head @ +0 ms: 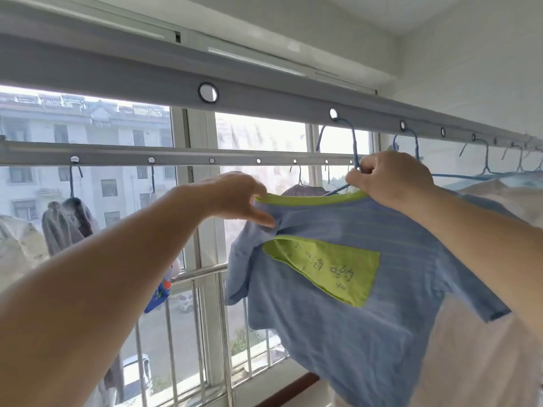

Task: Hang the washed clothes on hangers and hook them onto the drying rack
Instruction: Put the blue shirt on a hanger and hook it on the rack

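With the right hand (388,177) gripping the blue hanger (354,148) and the left hand (241,198) pinching the blue T-shirt (352,289) shoulder below the rack rail (264,95), tugging could slide the collar off.

Home laundry balcony, ceiling drying rack (264,96), barred window (205,289), hung clothes (66,221)

Window, railing and street beyond the laundry
A white-framed window (194,183) looks onto a pale apartment building (88,136); a metal railing (205,318) crosses its lower part, with a white car (136,373) parked below.
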`<state>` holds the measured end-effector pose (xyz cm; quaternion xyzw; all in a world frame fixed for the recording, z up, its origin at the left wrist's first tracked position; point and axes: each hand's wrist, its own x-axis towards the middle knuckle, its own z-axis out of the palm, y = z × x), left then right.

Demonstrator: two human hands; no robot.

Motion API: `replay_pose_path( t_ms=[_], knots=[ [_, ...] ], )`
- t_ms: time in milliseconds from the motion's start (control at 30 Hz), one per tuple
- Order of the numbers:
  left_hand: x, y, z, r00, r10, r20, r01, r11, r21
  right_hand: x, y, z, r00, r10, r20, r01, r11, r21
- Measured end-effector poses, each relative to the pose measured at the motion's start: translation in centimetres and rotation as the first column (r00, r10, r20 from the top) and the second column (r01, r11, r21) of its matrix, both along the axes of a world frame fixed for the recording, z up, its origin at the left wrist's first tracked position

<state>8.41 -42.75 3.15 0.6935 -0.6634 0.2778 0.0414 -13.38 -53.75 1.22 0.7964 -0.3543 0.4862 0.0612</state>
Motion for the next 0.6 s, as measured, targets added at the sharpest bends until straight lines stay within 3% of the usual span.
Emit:
replay_pose_path(
  t_ms=[200, 300, 400, 500, 600],
  knots=[
    [-0.4, -1.1, 0.7, 0.999, -0.032, -0.021, 0.029, 0.989, -0.142, 0.2, 0.0, 0.0, 0.999, 0.028, 0.018, -0.028, 0.999, 0.017],
    [-0.5, -1.9, 0.2, 0.999, 0.020, 0.027, -0.018, 0.998, -0.063, -0.1, 0.0, 0.0, 0.999, 0.042, 0.025, -0.043, 0.998, 0.044],
    [0.0, -2.2, 0.5, 0.999, -0.026, -0.024, 0.021, 0.981, -0.193, -0.5, 0.1, 0.3, 1.000, 0.010, 0.011, -0.011, 0.999, 0.034],
    [-0.1, -2.3, 0.3, 0.998, -0.033, -0.049, 0.023, 0.982, -0.188, -0.8, -0.1, 0.5, 1.000, -0.003, 0.000, 0.003, 0.999, 0.042],
    [-0.4, -2.4, -0.3, 0.997, -0.055, -0.053, 0.038, 0.958, -0.283, -0.8, -0.3, 0.3, 1.000, -0.019, 0.002, 0.019, 0.999, 0.044]
  ],
)
